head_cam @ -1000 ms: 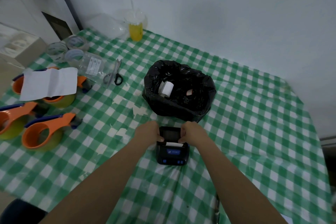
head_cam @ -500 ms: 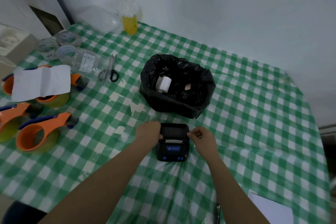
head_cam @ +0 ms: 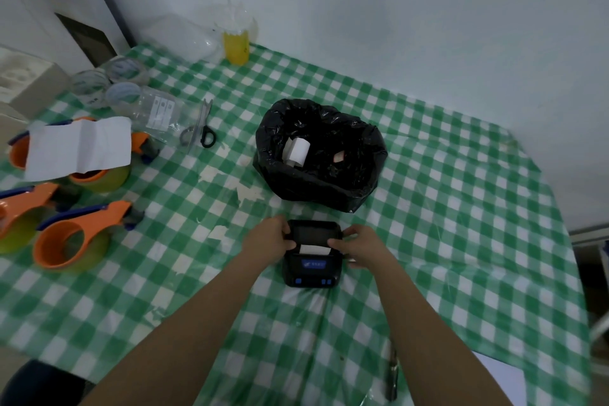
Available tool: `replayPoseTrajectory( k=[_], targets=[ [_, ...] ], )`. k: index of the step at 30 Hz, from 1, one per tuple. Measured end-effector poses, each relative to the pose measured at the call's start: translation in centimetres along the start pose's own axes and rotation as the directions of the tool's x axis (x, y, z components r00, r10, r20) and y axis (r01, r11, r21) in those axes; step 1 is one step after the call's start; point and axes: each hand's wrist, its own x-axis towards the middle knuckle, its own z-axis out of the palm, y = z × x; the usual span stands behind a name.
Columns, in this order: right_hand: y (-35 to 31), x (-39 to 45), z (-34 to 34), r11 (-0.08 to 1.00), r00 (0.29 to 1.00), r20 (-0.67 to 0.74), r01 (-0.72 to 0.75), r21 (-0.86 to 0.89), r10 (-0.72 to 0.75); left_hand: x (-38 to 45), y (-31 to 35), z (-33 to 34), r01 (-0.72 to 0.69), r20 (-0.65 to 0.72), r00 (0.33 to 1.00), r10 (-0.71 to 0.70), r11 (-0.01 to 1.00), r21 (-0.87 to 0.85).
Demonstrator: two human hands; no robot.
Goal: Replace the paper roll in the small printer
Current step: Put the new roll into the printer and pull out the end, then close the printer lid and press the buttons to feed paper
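A small black printer (head_cam: 311, 255) is set on a green-and-white checked cloth (head_cam: 461, 208) near the front middle of the table. On its front a blue label (head_cam: 313, 263) is seen, but the writing on it is too small to be read; blue buttons are found below it. A white strip of paper (head_cam: 314, 249) is shown at the slot between the lid and the body.

The printer is gripped from both sides. The left hand (head_cam: 268, 239) is closed on the lid's left edge, thumb on top. The right hand (head_cam: 361, 245) is closed on the right edge, its thumb laid by the paper.

Just behind the printer a black bag (head_cam: 318, 155) is stood open. Inside it a white paper roll (head_cam: 297, 152) is held, and a small pale scrap lies to its right.

At the far edge a clear cup (head_cam: 236, 43) is filled partly with yellow liquid. To the left, clear tape rolls (head_cam: 108, 82) are grouped, with a clear packet (head_cam: 158, 110) beside them; its white labels cannot be read. Scissors (head_cam: 199, 128) are laid near the packet. Orange tape dispensers (head_cam: 74, 234) are ranged at the left edge, and a white sheet (head_cam: 79, 147) is draped over one of them.
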Motion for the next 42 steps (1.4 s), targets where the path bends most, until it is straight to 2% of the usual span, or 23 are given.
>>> replayPoseTrajectory(
  k=[5, 9, 12, 15, 20, 23, 25, 27, 32, 34, 38, 42],
  targets=[
    [-2.2, 1.0, -0.4, 0.944, 0.999, -0.035, -0.035, -0.327, 0.025, 0.6, -0.6, 0.1, 0.004, -0.024, 1.0, -0.005, 0.999, -0.041],
    [-2.3, 1.5, 0.1, 0.903, 0.999, -0.039, -0.028, -0.429, 0.013, 0.9, -1.0, 0.5, -0.009, -0.046, 0.999, 0.008, 1.0, -0.02],
    [-1.8, 1.5, -0.1, 0.929, 0.999, -0.007, -0.048, -0.368, 0.049, 1.0, -1.0, 0.5, -0.013, -0.053, 0.999, 0.012, 1.0, -0.026],
    [-1.6, 1.0, 0.1, 0.928, 1.0, -0.011, 0.019, -0.372, -0.024, 0.9, -0.8, 0.3, -0.02, -0.035, 0.999, 0.018, 0.999, -0.039],
    [1.1, -1.1, 1.4, 0.99, 0.977, -0.16, 0.139, -0.004, -0.138, 0.6, -0.5, 0.5, -0.006, 0.01, 1.0, 0.007, 0.997, -0.08],
    [1.8, -1.6, 1.6, 0.973, 0.956, -0.258, 0.18, 0.144, -0.138, 0.4, -0.4, 1.0, -0.018, -0.029, 0.999, 0.019, 0.999, 0.031],
    [2.0, -1.8, 1.4, 0.965, 0.944, -0.298, 0.199, 0.171, -0.142, 0.2, -0.3, 1.0, -0.018, -0.039, 0.999, 0.021, 0.995, 0.097],
    [2.3, -2.4, 1.4, 0.956, 0.934, -0.319, 0.228, 0.185, -0.162, -0.1, -0.4, 0.9, -0.033, -0.045, 0.998, 0.037, 0.995, 0.09],
    [4.0, -3.7, 2.4, 0.919, 0.936, -0.314, 0.258, 0.298, -0.161, -2.1, -2.6, 2.7, -0.058, -0.15, 0.988, 0.036, 0.987, -0.147],
    [4.9, -4.3, 3.0, 0.918, 0.936, -0.308, 0.265, 0.295, -0.171, -3.3, -3.4, 3.6, -0.061, -0.139, 0.99, 0.033, 0.977, -0.205],
    [6.6, -5.0, 4.2, 0.926, 0.925, -0.337, 0.271, 0.265, -0.174, -4.8, -3.6, 4.7, -0.034, -0.061, 0.998, 0.017, 0.954, -0.299],
    [7.7, -5.2, 4.9, 0.939, 0.916, -0.363, 0.263, 0.222, -0.171, -5.2, -3.0, 5.8, -0.138, -0.133, 0.986, 0.102, 0.943, -0.303]
  ],
)
